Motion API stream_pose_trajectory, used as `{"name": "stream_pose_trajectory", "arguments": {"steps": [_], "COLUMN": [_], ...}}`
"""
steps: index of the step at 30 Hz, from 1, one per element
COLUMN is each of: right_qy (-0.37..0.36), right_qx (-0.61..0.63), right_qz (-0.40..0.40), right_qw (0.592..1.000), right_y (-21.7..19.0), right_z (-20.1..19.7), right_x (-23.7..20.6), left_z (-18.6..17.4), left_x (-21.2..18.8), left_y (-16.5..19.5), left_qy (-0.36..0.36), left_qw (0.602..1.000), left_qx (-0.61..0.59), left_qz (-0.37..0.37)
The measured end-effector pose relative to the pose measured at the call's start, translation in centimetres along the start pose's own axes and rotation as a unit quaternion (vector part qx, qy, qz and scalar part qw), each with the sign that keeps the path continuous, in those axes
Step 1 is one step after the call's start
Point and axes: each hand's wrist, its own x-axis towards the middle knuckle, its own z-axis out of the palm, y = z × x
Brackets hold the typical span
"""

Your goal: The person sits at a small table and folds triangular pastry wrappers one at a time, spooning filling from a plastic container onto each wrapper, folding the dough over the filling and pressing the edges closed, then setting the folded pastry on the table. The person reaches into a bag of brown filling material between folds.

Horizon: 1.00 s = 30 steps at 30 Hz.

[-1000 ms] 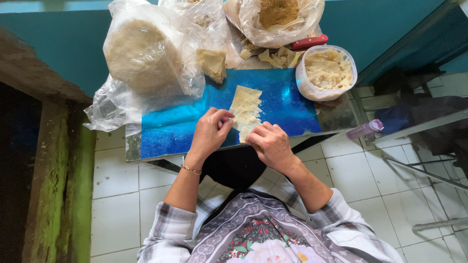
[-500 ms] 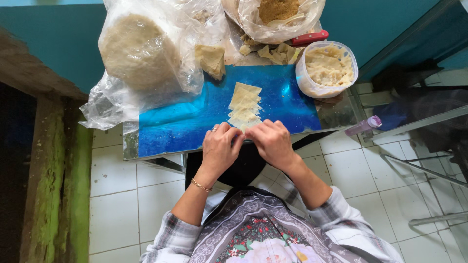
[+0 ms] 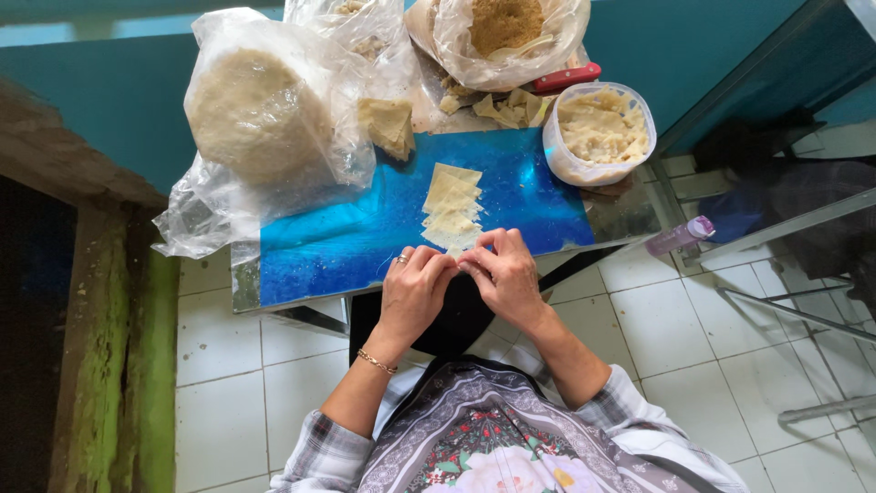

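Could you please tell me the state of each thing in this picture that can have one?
Left hand: fingers curled, tips meeting the right hand's.
Right hand: fingers pinched together beside the wrappers.
Stack of square wrappers: flat, fanned out on the blue board.
Round tub: open, filled.
Big plastic bag: wrapped around a round stack.
Top bag: open.

Both forearms reach forward and angle inward. The left hand and right hand meet fingertip to fingertip, fingers curled in a pinch, backs up; a ring and bracelet on the left.
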Motion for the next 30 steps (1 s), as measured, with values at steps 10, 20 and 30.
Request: {"name": "stream_pose_trajectory", "arguments": {"steps": [10,20,30], "right_qy": [0.003,0.007,0.003], "right_qx": [-0.025,0.006,0.005], "right_qz": [-0.048,-0.009,-0.064], "right_qw": [0.999,1.000,0.998], "right_y": [0.3,0.5,0.8], "right_z": [-0.5,-0.4,-0.5], "right_x": [-0.3,0.0,-0.3], "left_z": [-0.4,-0.5,-1.0], "left_x": [0.6,-0.4,-0.6], "left_y": [0.3,0.2,0.3], "left_qy": [-0.019,0.000,-0.015], "left_qw": [1.000,1.000,1.000], "left_qx": [-0.004,-0.009,0.012], "left_qz": [-0.025,0.001,0.014]}}
